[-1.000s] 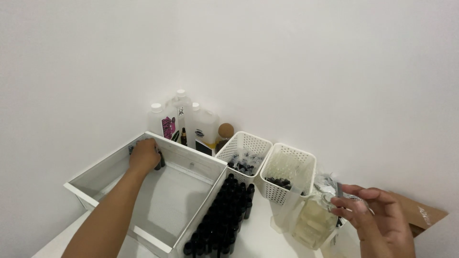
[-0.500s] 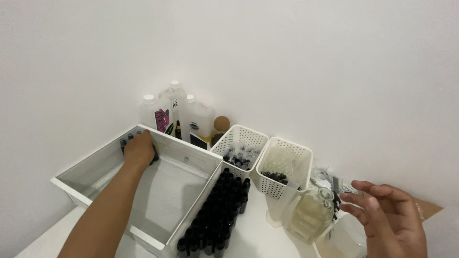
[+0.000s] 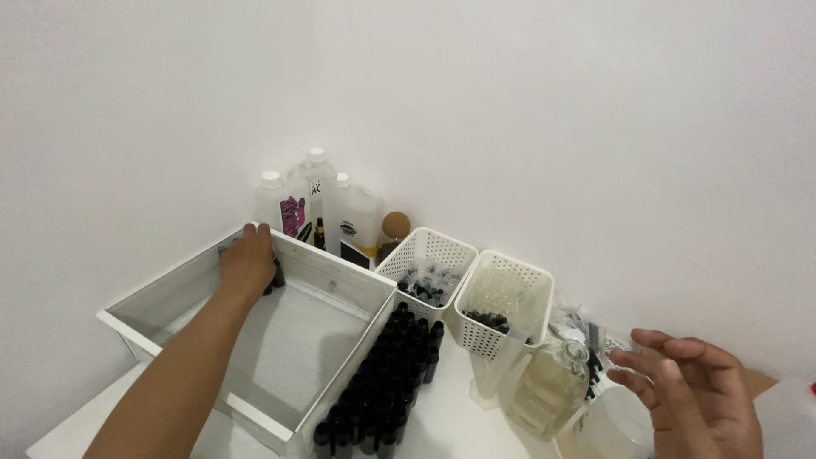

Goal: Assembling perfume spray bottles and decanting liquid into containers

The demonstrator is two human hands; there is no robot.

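Vs half a second ago: our left hand stays at the far corner of the white tray, and our right hand is still raised by the glass bottle. Left fingers curl over small dark bottles in that corner; grip can't be confirmed. Right fingers spread, holding nothing. White jugs with dark and pink labels stand behind the tray, two white perforated baskets to their right.

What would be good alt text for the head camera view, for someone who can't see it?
A person's left hand reaches into the far corner of a white open tray onto small dark bottles, while the right hand hovers open beside a clear bottle of pale liquid. Rows of black bottles and two white baskets sit between them.
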